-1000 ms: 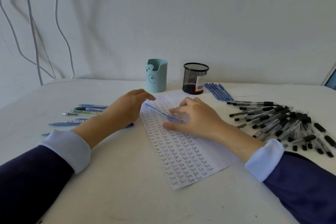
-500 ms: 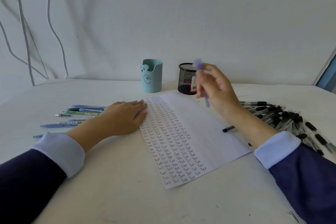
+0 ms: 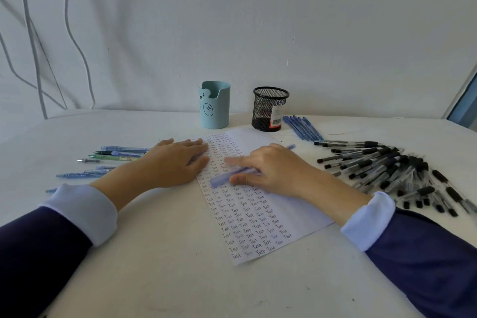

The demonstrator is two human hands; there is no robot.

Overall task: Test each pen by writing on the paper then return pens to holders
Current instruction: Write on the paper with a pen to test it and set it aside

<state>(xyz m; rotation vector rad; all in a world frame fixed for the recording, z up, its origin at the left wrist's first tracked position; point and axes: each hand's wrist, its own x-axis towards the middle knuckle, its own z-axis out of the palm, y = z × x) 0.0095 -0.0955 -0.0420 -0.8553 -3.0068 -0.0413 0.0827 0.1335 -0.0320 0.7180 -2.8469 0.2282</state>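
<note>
A white paper (image 3: 291,212) covered with rows of handwritten "Test" lies in the middle of the table. My left hand (image 3: 175,162) lies flat, fingers straight, pressing the paper's left edge. My right hand (image 3: 271,170) is low over the paper and holds a blue pen (image 3: 227,177) between thumb and fingers; the pen lies nearly flat and looks blurred. A light blue bear holder (image 3: 214,104) and a black mesh holder (image 3: 269,108) stand behind the paper, near the wall.
Several blue and green pens (image 3: 113,156) lie to the left of my left hand. A row of blue pens (image 3: 303,128) lies beside the mesh holder. A big heap of black pens (image 3: 392,170) covers the table's right side. Cables (image 3: 33,41) hang on the wall at left.
My right hand, raised near the mesh holder with the blue pen half a second ago, has come back down onto the paper. My left hand stays pressing the paper's edge.
</note>
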